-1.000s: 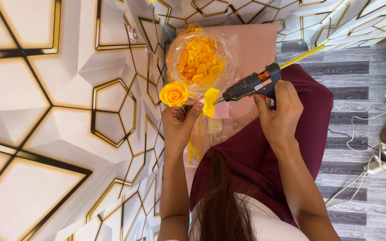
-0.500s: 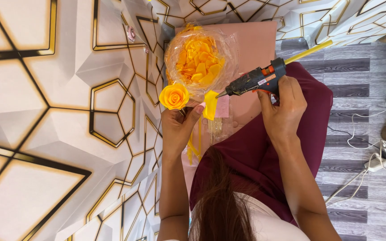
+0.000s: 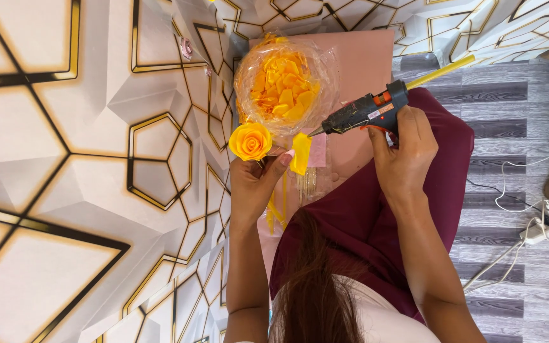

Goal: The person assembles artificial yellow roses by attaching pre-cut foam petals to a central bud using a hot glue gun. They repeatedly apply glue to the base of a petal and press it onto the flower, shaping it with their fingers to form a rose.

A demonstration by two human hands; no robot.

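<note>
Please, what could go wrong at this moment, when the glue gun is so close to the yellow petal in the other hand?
1. The nozzle of the glue gun, held in the right hand, points at the yellow petal pinched by the left hand; glue could reach the fingertips and may burn them.
2. The left hand also holds the finished rose; it could get crushed or smeared.
3. Drips might land on the pink sheet below.

I'm crafting at home. Grey wood-look floor [image 3: 516, 95], a power strip [image 3: 544, 230], white wall panels [image 3: 65, 159] with gold lines.
</note>
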